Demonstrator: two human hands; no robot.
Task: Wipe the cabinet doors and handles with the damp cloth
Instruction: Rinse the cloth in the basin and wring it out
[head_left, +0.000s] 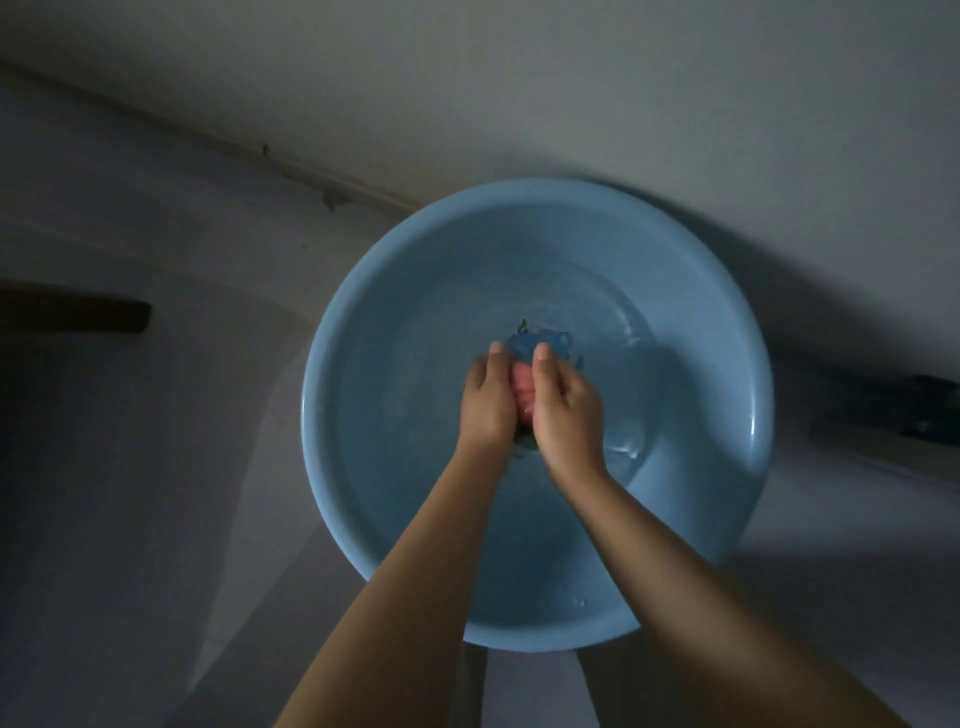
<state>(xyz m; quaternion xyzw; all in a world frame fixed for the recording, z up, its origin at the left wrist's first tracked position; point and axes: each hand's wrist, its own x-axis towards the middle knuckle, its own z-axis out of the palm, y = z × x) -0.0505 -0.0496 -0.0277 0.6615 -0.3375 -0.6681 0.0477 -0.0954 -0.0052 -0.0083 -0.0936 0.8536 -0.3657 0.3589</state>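
At the far left a dark ledge (72, 310) juts in over the dim floor (130, 493). Next comes the blue basin (363, 291), round, with shallow water in it, standing on the floor close to the wall (571, 78).

My left hand (485, 402) reaches over the middle of the basin, fingers curled round the cloth (521, 387), thumb lying straight along the top. The cloth is bunched into a roll between my two palms; its long axis runs away from me, from my wrists toward my thumb tips. The pink part shows in the gap between the hands, and a blue, crumpled end (540, 340) sticks out past the thumbs, pointing at the far side of the basin. A small dark bit of it shows below the heels of my hands.

My right hand (566, 410) closes on the cloth from the other side, pressed against the left, thumb likewise pointing forward. Both grips are wrapped tight on the cloth, just above the water.

At the far right, a dark object (904, 418) lies on the floor; I cannot tell what it is.
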